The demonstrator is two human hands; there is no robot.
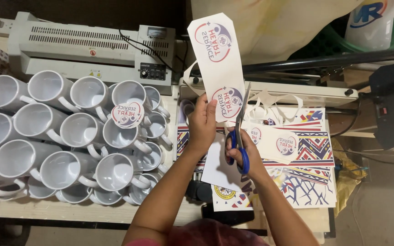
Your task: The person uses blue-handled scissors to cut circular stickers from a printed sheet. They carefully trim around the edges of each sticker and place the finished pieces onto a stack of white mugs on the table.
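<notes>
Right hand (239, 150) fingers grip blue scissors (240, 136) | left hand (202, 123) fingers pinch printed paper strip (217, 59)

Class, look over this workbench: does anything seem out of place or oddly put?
One thing stands out: a cut round print lies on the rims of the white mugs, apart from the printed sheets on the right. The left hand holds a paper strip; the right hand works blue-handled scissors.

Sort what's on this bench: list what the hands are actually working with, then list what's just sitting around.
In hand:
left hand holding the printed paper strip
right hand working the blue-handled scissors on that strip

Lying about:
white mugs
cut round print resting on the mugs
laminator
patterned printed sheets
paper offcuts
</notes>
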